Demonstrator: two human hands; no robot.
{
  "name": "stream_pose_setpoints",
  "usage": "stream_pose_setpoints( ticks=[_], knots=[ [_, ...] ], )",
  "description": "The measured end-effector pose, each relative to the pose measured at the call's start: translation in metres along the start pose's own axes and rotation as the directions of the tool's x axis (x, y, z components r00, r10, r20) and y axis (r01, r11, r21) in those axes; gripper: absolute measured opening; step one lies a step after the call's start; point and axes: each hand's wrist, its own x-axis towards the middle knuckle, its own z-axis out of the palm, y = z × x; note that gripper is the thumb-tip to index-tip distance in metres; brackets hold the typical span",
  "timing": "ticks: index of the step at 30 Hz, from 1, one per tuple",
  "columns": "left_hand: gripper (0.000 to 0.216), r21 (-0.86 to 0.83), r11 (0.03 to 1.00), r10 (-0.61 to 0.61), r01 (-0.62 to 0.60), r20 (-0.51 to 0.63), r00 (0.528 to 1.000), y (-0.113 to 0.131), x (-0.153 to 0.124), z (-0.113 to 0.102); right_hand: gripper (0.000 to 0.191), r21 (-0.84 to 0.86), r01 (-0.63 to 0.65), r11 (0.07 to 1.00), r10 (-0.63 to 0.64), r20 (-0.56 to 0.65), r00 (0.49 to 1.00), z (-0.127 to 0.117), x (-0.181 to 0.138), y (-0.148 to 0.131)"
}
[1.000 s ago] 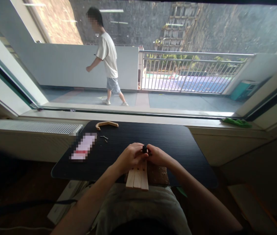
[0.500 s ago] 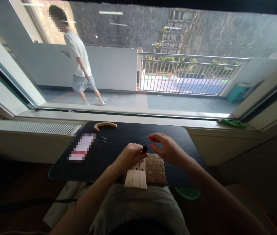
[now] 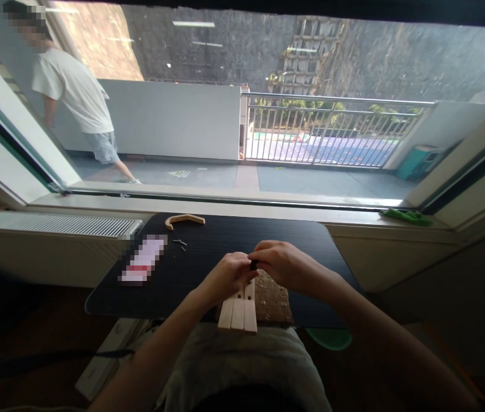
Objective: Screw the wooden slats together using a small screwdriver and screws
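Note:
Near the table's front edge, my left hand (image 3: 230, 276) is closed around the lower part of a small black cylindrical piece (image 3: 254, 264). My right hand (image 3: 283, 262) has its fingertips pinched on the top of that same piece, which they mostly cover. Below my left hand lie several pale wooden strips (image 3: 237, 315) side by side, with small dark holes in them. Their far ends are hidden under my left hand. They rest against a brown, pitted block (image 3: 273, 300) at the right. What the black piece stands on is hidden.
A curved wooden piece (image 3: 185, 218) lies at the back left of the black table (image 3: 208, 240). Small metal bits (image 3: 179, 242) and a blurred pink-white item (image 3: 143, 260) lie at the left. A radiator (image 3: 54, 223) adjoins the window; outside, a person (image 3: 73, 91) walks past.
My right hand has moved left and closed its fingers on the top of the black piece. My left hand stays in place. The person outside has walked further left.

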Motion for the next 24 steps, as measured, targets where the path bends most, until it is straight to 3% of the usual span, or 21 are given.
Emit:
stream_pose_setpoints(
  ticks=[20,24],
  knots=[
    [0.007,-0.077,0.995,-0.061,0.057,-0.05,0.997,-0.002,-0.001,-0.008,0.016,-0.086,-0.039,0.995,0.039,-0.005,0.999,0.006,0.006,0.004],
    [0.028,-0.058,0.995,-0.077,0.078,0.028,0.997,-0.011,-0.003,-0.012,0.017,-0.062,-0.061,0.996,0.059,-0.031,0.998,0.008,0.006,0.005]
  ],
)
